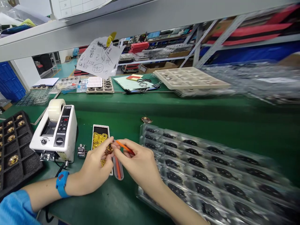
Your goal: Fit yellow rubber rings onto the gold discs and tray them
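Observation:
Over the narrow white box (101,126) of yellow ring-shaped pieces (99,139), my left hand (93,170) pinches a small gold-brown part (109,150), mostly hidden by the fingers. My right hand (139,159) is closed on a thin orange stick-like tool (125,147), its tip meeting the small part at the left fingertips. Below the hands lies a clear rounded case (118,170) with an orange-red strip inside. A round metallic piece like a watch case (146,120) rests on the green table beyond my right hand.
Clear plastic trays (194,162) of dark oval parts fill the right side. To the left stand a white tape dispenser (56,131), a tally counter (81,151) and a black foam tray (21,162) with gold round parts. A shelf beam (140,22) crosses overhead.

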Available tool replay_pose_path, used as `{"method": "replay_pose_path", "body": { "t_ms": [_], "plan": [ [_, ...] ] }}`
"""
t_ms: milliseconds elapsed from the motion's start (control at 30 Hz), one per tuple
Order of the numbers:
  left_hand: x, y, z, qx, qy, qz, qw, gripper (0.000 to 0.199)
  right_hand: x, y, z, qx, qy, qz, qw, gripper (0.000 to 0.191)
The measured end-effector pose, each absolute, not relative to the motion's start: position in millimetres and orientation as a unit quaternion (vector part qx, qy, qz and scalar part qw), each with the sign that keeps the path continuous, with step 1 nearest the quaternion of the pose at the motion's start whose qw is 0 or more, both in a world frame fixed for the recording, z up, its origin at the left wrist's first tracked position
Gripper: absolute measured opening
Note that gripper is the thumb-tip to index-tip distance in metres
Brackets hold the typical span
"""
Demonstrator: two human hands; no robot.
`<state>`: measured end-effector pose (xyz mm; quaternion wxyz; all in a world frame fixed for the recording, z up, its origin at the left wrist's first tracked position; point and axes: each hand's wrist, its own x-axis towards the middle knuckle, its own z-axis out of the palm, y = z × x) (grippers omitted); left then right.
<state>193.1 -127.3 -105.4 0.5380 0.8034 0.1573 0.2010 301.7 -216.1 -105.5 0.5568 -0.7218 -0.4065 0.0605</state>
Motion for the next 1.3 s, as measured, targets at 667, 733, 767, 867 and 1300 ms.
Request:
{"method": "replay_pose_path", "body": {
  "t_ms": [667,733,767,867,1300],
  "plan": [
    [204,-99,-84,0.63,0.192,0.357,0.663,0.044,330,-202,-122,-0.804,-0.416,0.17,0.389,0.023],
    [204,-98,-84,0.626,0.196,0.359,0.663,0.043,345,-215,-111,-0.823,-0.4,0.123,0.385,0.012],
    [204,-98,-84,0.624,0.199,0.358,0.666,0.043,356,-223,-105,-0.832,-0.386,0.099,0.387,0.007],
    [204,-95,-84,0.617,0.205,0.346,0.676,0.041,400,-251,-92,-0.867,-0.346,0.018,0.359,0.011],
    [202,-96,-78,0.605,0.203,0.314,0.703,0.042,485,-353,-147,-0.889,-0.405,-0.009,0.211,0.034]
  ]
}}
